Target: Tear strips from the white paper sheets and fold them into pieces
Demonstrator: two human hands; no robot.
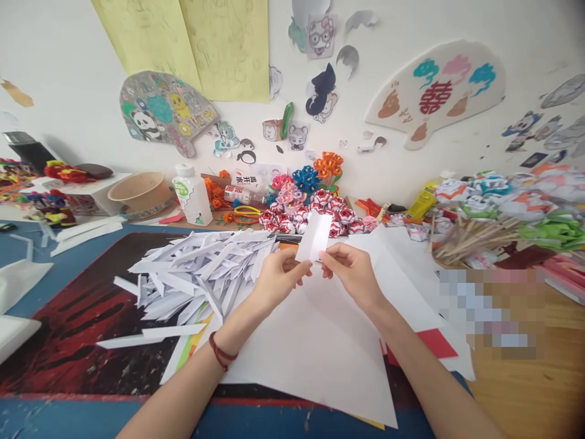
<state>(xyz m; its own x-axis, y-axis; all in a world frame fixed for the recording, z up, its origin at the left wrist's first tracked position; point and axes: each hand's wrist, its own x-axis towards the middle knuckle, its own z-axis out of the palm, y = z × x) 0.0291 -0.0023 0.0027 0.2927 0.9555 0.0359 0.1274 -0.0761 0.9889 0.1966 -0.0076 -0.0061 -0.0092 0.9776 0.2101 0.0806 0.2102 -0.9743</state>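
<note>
Between my two hands a small white paper strip [316,235] with a lengthwise crease is held up above the white sheets. My left hand [281,274] pinches its lower left corner between thumb and fingers. At the lower right corner my right hand [351,271] grips it the same way. Beneath them lie large white paper sheets [311,353]. To the left of my left hand is a heap of folded white paper strips [183,268], and a few loose strips [150,336] lie in front of it.
A white bottle [191,195] and a beige bowl [141,194] stand at the back left. Red-and-white paper flowers [329,207] line the back. More flowers on sticks [484,238] lie at the right, near a red paper piece [436,343]. A dark mat [91,323] covers the blue table.
</note>
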